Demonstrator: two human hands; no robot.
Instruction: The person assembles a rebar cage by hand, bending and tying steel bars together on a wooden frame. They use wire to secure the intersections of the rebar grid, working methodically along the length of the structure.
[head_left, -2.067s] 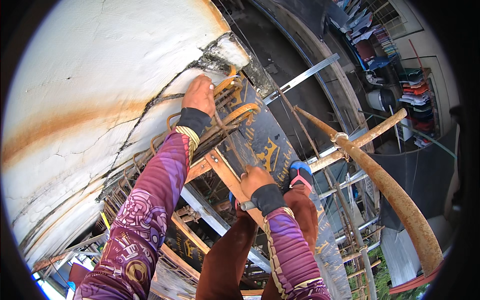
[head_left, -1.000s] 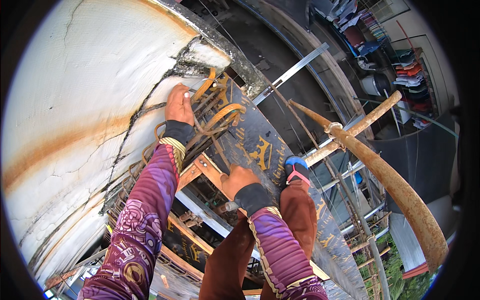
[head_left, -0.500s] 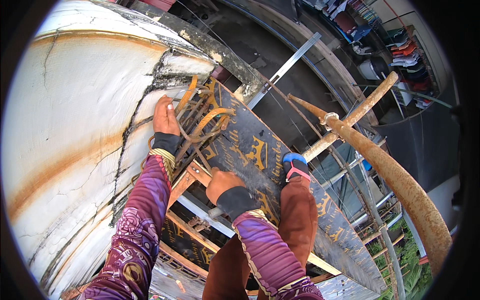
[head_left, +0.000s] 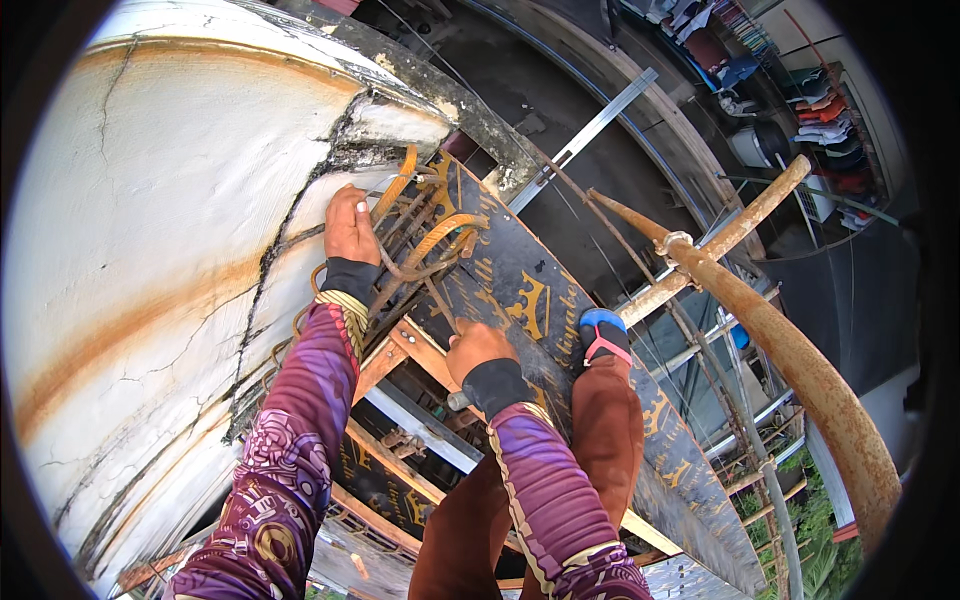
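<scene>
My left hand [head_left: 350,228] is closed at the side of a bundle of rusty steel reinforcing bars [head_left: 405,225], close to the cracked white wall. Its fingertips curl away from view, so what they grip is hidden. My right hand [head_left: 482,352] makes a fist around a thin metal rod [head_left: 438,300] that slants up toward the bundle. A grey rounded end [head_left: 458,401] sticks out below this fist. Several bars bend over into orange-brown hooks [head_left: 440,235] between and above the hands.
Under my foot [head_left: 604,335] lies a dark printed board [head_left: 540,300]. A wooden frame [head_left: 420,352] with gaps sits beneath my hands. The stained wall [head_left: 190,190] fills the left. Rusty scaffold pipes [head_left: 790,330] cross at right, above a drop to a lower level.
The whole view has shifted slightly, so the scene sits a little farther right. Both hands keep nearly the same places against the bars.
</scene>
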